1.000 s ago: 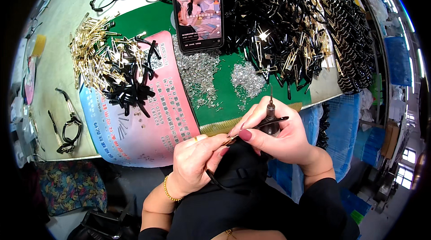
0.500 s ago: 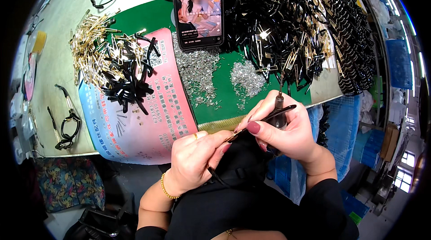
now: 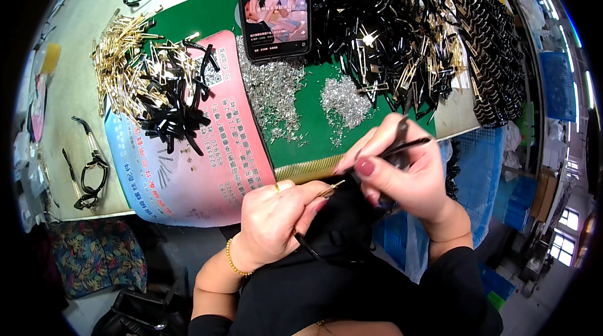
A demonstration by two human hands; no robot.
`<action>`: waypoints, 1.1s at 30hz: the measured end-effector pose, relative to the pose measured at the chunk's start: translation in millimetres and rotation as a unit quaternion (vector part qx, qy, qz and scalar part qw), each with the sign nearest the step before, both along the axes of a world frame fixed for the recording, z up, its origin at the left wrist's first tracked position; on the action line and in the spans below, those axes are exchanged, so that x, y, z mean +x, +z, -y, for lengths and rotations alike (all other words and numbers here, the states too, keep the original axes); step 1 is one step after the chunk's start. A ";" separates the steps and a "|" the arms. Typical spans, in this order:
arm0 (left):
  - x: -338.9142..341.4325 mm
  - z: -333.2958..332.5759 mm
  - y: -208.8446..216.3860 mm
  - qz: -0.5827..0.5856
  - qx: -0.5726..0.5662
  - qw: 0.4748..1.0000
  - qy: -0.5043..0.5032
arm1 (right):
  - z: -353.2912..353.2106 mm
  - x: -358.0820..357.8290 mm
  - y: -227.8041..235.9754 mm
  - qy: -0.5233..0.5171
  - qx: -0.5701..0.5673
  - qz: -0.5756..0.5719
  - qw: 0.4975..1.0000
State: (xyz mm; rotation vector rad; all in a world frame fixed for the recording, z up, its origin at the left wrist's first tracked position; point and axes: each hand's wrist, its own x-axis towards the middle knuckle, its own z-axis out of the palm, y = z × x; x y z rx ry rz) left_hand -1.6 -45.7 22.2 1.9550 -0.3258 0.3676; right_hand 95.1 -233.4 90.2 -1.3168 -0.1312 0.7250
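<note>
My left hand (image 3: 271, 220) is closed round a thin eyeglass temple (image 3: 306, 246). Its gold end pokes out past my fingertips, and its black end hangs out below my palm. My right hand (image 3: 411, 179) grips a dark-handled screwdriver (image 3: 401, 134) whose shaft points away from me. A slim black eyeglass piece (image 3: 414, 146) is also held across that hand; my fingers hide most of it. The two hands are close together above my lap, just before the table edge, with a small gap between the gold end and my right fingers.
Gold-and-black temples (image 3: 179, 94) lie piled at the left on a printed pink-and-blue mat (image 3: 188, 185). Small silver screws (image 3: 276, 97) form two heaps on the green mat (image 3: 314, 141). A phone (image 3: 274, 16) stands behind. Black frames (image 3: 389, 22) are piled far right; one frame (image 3: 95, 179) lies left.
My right hand has drawn slightly away to the right, with the screwdriver and black piece turning in it. The gold end in my left hand now shows apart from the black piece.
</note>
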 end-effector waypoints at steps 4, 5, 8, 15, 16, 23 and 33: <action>0.4 -2.1 -2.2 -0.002 -0.002 1.000 0.006 | -2.1 -2.7 -3.0 0.032 -0.048 0.008 0.998; 1.1 -2.5 -2.2 0.002 0.002 1.000 0.006 | -4.7 -4.2 -2.8 0.041 -0.060 0.001 0.997; -0.9 -0.9 -5.6 -0.005 -0.016 1.000 0.011 | -1.7 -3.2 -7.1 0.035 -0.061 -0.005 0.998; 0.7 -0.3 -3.7 -0.009 -0.011 1.000 0.007 | 0.6 0.1 -3.0 0.034 -0.076 -0.004 0.996; 1.1 0.0 -3.1 -0.008 -0.009 1.000 0.003 | 1.1 -0.1 -2.8 0.033 -0.073 -0.010 0.997; -1.6 6.5 -2.9 -0.058 -0.002 0.998 -0.012 | 4.9 -10.5 -13.5 0.069 -0.124 0.183 0.973; 4.1 6.7 6.6 -0.274 -0.182 0.943 0.056 | 34.2 17.6 -14.2 0.270 -0.490 0.467 0.685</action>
